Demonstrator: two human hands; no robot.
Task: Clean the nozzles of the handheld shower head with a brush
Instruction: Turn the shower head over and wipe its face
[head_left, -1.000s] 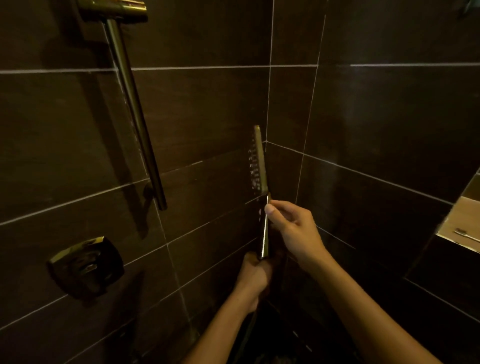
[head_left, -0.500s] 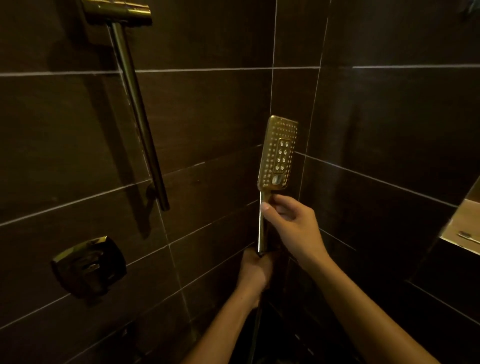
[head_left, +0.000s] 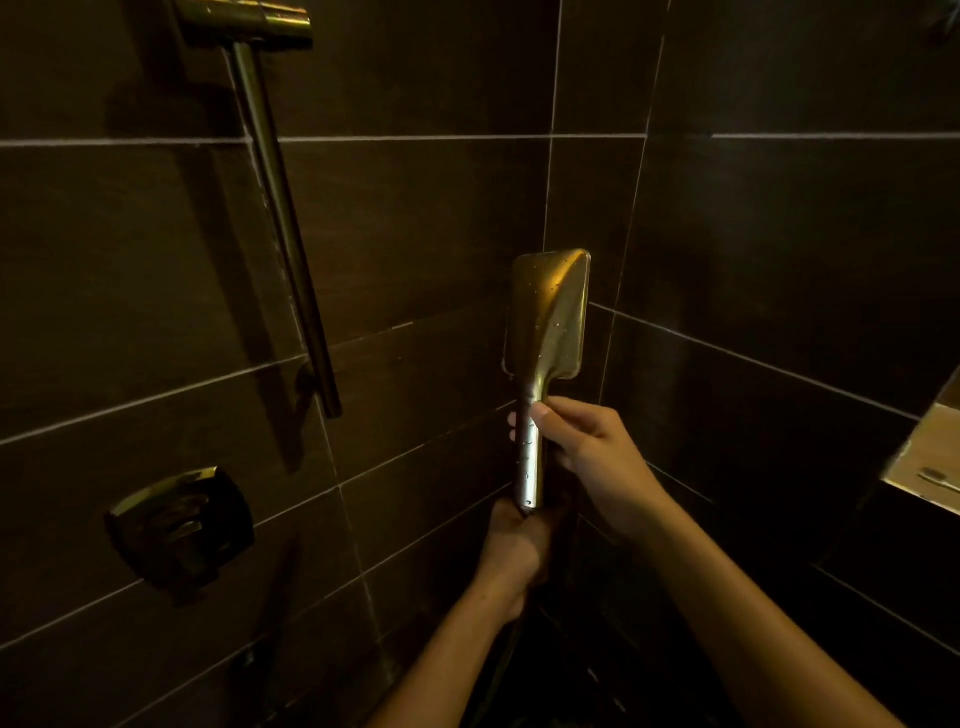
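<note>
Against dark tiled walls (head_left: 156, 291), the shower head (head_left: 548, 312) stands upright, smooth back toward the camera, nozzles turned away; right hand (head_left: 587, 452) clenched on its handle, left hand (head_left: 514, 551) grasping the base.

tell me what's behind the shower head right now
Behind the shower head is the corner of the dark tiled wall. Its smooth back faces the camera, so the nozzles are hidden. The right hand and left hand grip its handle.

No text, label, brand or number can be read anywhere; the shower is too dim for any.
</note>
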